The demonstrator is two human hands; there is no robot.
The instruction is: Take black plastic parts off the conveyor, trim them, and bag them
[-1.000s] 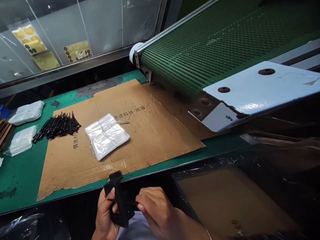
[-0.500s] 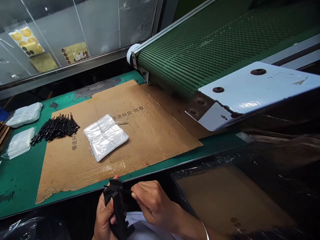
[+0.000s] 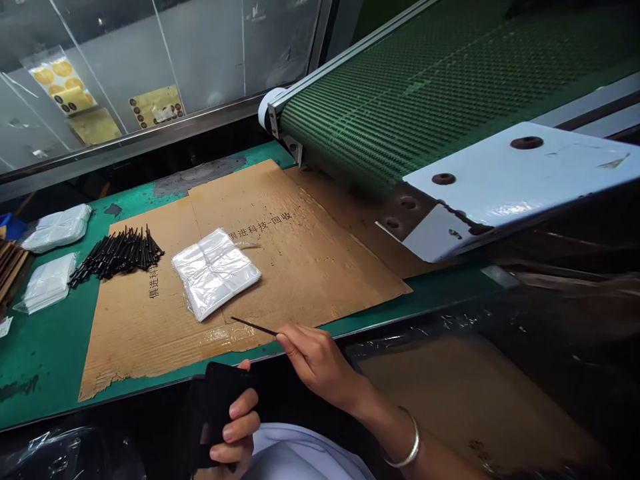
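My left hand [image 3: 235,427] is closed round a flat black plastic part [image 3: 213,410], low in front of the table's near edge. My right hand [image 3: 313,360] pinches a thin black pin [image 3: 253,326] by one end; the pin points left over the front edge of the brown cardboard sheet [image 3: 300,260]. A stack of clear plastic bags [image 3: 215,270] lies on the cardboard just beyond the pin. A pile of several more black pins [image 3: 117,252] lies at the cardboard's left end.
A green conveyor belt [image 3: 400,100] with a white metal bracket [image 3: 500,180] overhangs the right of the green table [image 3: 40,360]. Two packs of bags [image 3: 55,227] lie far left. A plastic-lined carton [image 3: 450,393] stands lower right. A glass panel with yellow sticker sheets [image 3: 155,103] runs behind.
My right hand has come away from the black part and moved up over the table edge with a pin pinched in it. My left hand has lowered the part.
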